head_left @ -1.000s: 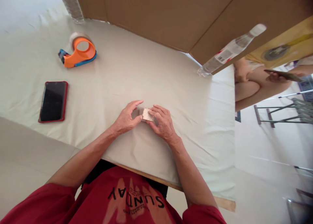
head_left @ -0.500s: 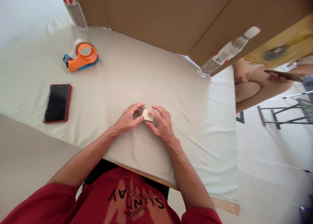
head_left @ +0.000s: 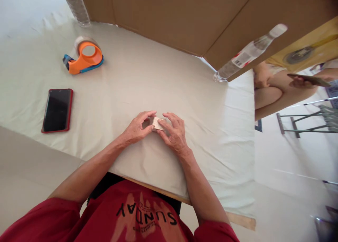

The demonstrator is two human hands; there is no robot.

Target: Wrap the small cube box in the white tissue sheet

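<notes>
A small pale block with a speckled or finely printed top sits low over the table, between my two hands near the front edge. My left hand has its thumb at the block's near left corner, its fingers curved behind. From the other side, my right hand lays a finger across the block's top, with the thumb along its near side. The fingers cover the right part of the block. Whether it rests on the cloth or is lifted slightly, I cannot tell.
A pale cloth covers the table. To the left lie a red-cased phone and an orange tape dispenser. Water bottles stand beside a tall cardboard panel. Beyond the right edge, a seated person holds a phone.
My view has shifted slightly, so the phone and tape dispenser appear farther left. The block looks a little turned, and my right hand's finger reaches farther over its top.
</notes>
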